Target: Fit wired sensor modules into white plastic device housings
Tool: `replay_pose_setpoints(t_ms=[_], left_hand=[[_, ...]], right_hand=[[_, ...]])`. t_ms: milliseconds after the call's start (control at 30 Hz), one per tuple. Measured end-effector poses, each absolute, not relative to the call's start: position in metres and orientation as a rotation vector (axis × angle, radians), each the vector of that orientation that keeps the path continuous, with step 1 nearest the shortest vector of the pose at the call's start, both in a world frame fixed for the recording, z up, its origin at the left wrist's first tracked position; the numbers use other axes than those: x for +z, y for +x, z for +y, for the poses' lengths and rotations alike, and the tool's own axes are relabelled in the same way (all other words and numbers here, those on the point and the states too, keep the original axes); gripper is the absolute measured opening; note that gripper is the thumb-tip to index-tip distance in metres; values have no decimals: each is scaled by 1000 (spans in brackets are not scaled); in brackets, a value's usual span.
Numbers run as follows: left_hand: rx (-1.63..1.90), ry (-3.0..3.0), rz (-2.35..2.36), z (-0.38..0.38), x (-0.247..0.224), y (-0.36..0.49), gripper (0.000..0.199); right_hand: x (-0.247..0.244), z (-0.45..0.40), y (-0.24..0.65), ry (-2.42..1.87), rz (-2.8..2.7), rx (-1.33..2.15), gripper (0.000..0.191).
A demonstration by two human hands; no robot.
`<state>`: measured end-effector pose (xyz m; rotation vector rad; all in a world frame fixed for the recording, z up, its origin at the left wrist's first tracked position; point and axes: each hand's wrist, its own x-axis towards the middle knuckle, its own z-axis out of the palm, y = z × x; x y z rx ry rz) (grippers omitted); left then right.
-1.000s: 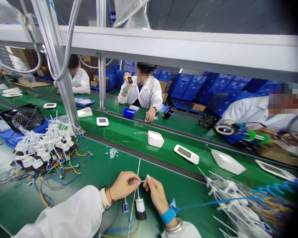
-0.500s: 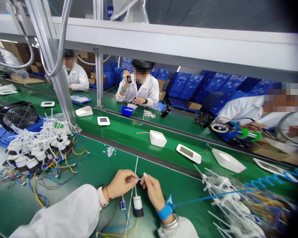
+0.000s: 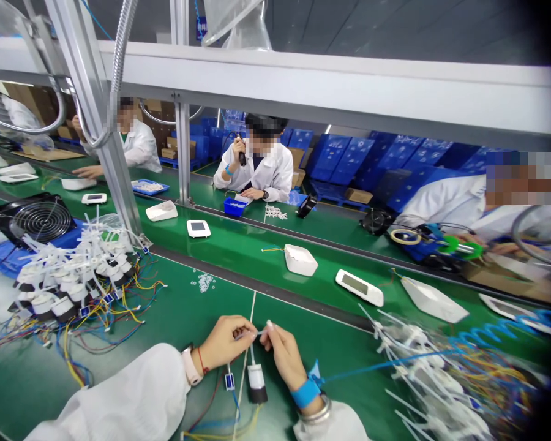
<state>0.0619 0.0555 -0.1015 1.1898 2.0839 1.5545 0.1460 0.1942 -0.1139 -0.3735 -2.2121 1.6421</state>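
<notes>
My left hand (image 3: 227,340) pinches a thin translucent tube (image 3: 252,349) between thumb and fingertips. Facing it, my right hand (image 3: 282,352) is closed in a pinch at the other end of the same tube, with the fingertips close to the left ones. Just below hangs or stands a small white-and-black cylindrical part (image 3: 257,384), joined to tubing that runs up to my fingers; whether it touches the table is unclear. Beside it is a small blue-and-white connector piece (image 3: 229,381) with coloured wires. What exactly sits between the fingertips is too small to make out.
Similar parts with tubes and wires lie heaped at left (image 3: 68,282) and in a pile at right (image 3: 436,373). Small white rings (image 3: 204,282) lie ahead. A conveyor (image 3: 239,248) carries white housings. A blue coiled cord (image 3: 386,364) runs from my right wrist. Co-workers sit opposite.
White housings on the conveyor have shifted to the right. A co-worker at far left now has a hand stretched toward the belt. My hands hold nearly the same pose.
</notes>
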Motion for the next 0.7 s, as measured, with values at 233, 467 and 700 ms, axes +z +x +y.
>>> replay_pose_setpoints(t_ms=[233,467,700], left_hand=[[1542,1178,2085,57,-103,61,17],[1535,1180,2091,56,-103,62,17],[1541,1176,2079,56,-103,61,15]], right_hand=[[-115,194,145,-394,-2192,1654,57],[-116,195,145,-385,-2195,1669,56],[-117,194,145,-361,-2226,1642,55]])
